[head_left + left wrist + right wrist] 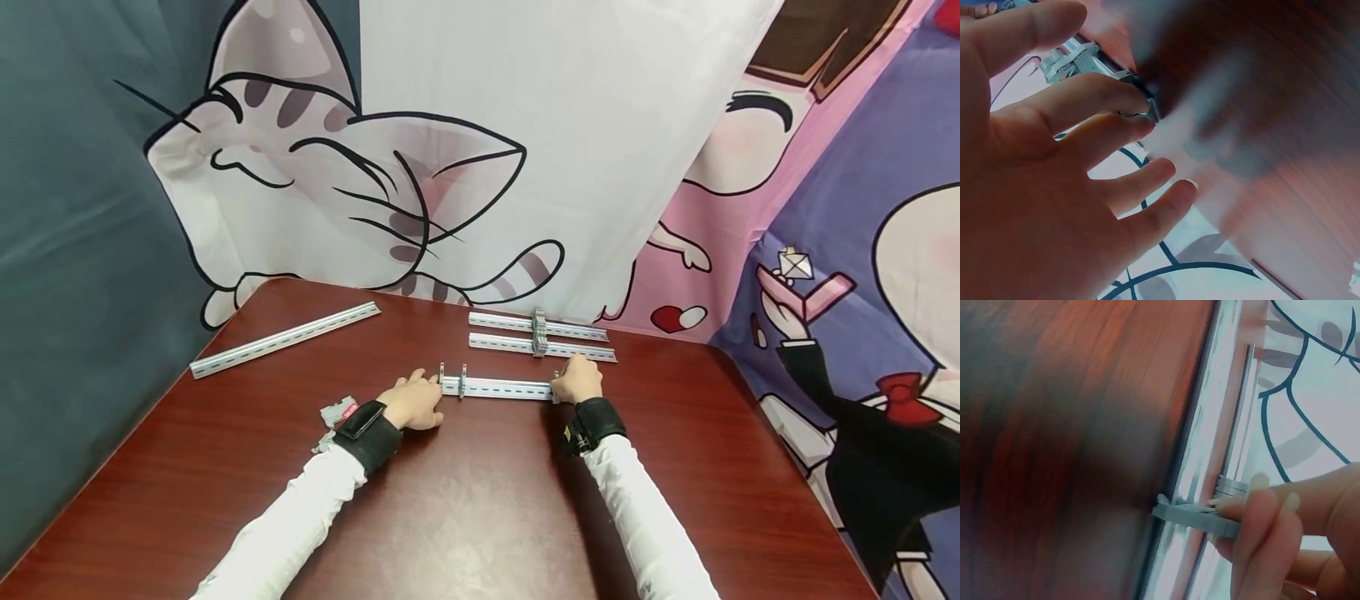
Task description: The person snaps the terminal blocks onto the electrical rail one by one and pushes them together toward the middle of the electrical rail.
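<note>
A short metal rail (498,388) lies across the red-brown table (480,500) between my two hands. My left hand (429,390) rests on the table at the rail's left end. Its fairly straight index and middle fingertips (1138,103) touch the rail end (1152,111), and the thumb stays apart. Two small grey clips (452,379) stand on the rail just beside those fingers. My right hand (562,385) is at the rail's right end, where its fingers (1260,512) pinch a grey clip (1194,517) sitting on the rail (1210,450).
Two more rails (540,336) lie side by side behind, joined by a stack of grey terminal blocks (538,332). A long rail (285,339) lies at the back left. Small grey and red parts (337,411) sit by my left wrist. Printed cloth hangs behind the table.
</note>
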